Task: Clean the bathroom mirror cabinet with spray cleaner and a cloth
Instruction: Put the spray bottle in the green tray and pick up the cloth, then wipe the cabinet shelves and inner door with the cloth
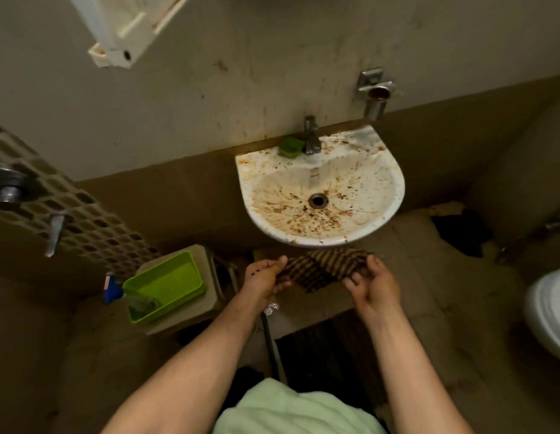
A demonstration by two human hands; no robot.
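Counts:
- hands: 2, left hand [266, 277] and right hand [374, 286], both near centre
- cloth [322, 267]: 1, striped, between the hands
- sink [394, 183]: 1, centre, with 1 tap [311, 136] and 1 drain [317, 200]
- green plastic items: 2, a soap dish [290, 146] on the far sink rim and a tray [175, 277] near left
- stool [209, 277]: 1, under the tray
- spray bottle [112, 288]: 1, at the tray's left end
- cabinet [122, 26]: 1, far left, on the wall
- metal tumbler [377, 103]: 1, in a wall holder, far right
- left-wall metal fittings: 2, a round knob [7, 186] and a lever [54, 233]
- toilet [551, 311]: 1, right edge
- dark floor mat [332, 349]: 1, near
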